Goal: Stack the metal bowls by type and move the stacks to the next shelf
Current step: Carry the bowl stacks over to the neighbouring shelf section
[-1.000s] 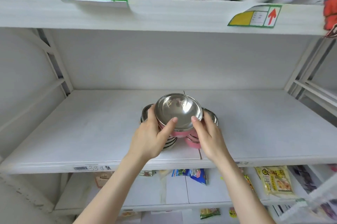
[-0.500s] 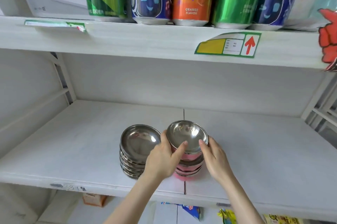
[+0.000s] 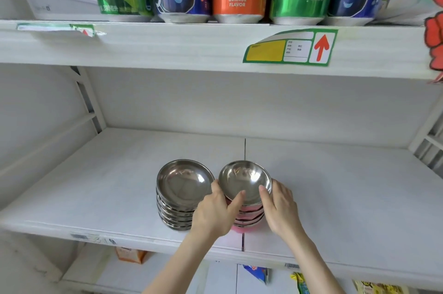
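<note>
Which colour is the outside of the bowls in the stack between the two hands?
Pink, under shiny steel rims, on the right stack; the head view shows it.

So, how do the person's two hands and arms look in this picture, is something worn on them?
Both forearms are bare up to the bottom edge of the picture: no sleeve shows. The left hand and the right hand wear no gloves, and no ring, watch or bracelet is visible on the fingers or wrists. The fingernails look short and unpainted, as far as the picture shows.
</note>
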### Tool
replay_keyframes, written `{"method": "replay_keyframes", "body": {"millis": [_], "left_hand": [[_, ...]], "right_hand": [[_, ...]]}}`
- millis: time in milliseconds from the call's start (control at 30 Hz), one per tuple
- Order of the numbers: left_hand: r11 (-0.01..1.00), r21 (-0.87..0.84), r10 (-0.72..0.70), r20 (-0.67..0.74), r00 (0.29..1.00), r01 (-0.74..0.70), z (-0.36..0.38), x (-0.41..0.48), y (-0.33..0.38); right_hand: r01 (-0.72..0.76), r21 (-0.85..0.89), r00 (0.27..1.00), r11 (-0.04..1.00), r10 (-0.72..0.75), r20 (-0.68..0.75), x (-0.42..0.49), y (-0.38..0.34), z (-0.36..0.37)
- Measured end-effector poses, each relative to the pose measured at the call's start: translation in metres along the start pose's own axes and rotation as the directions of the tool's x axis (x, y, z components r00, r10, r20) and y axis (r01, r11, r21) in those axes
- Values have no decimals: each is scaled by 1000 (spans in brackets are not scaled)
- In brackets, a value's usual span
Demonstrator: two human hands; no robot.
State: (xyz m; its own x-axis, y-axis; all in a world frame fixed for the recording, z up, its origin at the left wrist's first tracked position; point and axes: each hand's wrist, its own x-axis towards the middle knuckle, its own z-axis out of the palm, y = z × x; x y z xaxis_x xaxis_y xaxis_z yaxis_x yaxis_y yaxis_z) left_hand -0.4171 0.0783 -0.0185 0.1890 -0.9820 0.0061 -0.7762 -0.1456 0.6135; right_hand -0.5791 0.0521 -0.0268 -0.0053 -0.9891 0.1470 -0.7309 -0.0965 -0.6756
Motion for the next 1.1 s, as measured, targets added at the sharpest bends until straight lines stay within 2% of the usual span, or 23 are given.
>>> {"method": "replay_keyframes", "body": {"millis": [200,333,500,633,733,800,867,967,1033,1100], "left_hand": [[991,136,18,-32,999,-13,-7,-10,3],[963,258,102,-86,991,-77,-13,-22,5],[902,397,268,-212,940,-168,-21,-44,0],[867,420,410,-298,862,-268,-18,-63,-12],[869,391,434,-313,844,-302,-15,-77,-15],[886,341,415,-283,865,-314,-7,-87,-18],[927,236,348,-243,906,-292,3,-95,-20],[974,-148,149,-148,978,-171,17,-96,-18],[905,-423,19,-60,998,-42,24,-84,-14],[783,-618,-74,15,997,67,27,-67,-6]], "right_hand": [[24,-256,999,966,-35,-39,-5,-1,-7],[55,-349,993,935,-89,-81,-16,-3,-11],[139,-381,963,914,-215,-164,-37,-7,-20],[171,-421,942,891,-273,-196,-55,-6,-23],[170,-393,950,904,-256,-179,-71,-4,-24],[172,-320,961,932,-230,-155,-79,-1,-22],[157,-169,977,973,-178,-117,-84,3,-19],[53,188,998,981,-49,-26,-83,11,-9],[-86,429,995,899,54,86,-73,15,-4],[-193,566,978,801,108,180,-56,16,1]]}}
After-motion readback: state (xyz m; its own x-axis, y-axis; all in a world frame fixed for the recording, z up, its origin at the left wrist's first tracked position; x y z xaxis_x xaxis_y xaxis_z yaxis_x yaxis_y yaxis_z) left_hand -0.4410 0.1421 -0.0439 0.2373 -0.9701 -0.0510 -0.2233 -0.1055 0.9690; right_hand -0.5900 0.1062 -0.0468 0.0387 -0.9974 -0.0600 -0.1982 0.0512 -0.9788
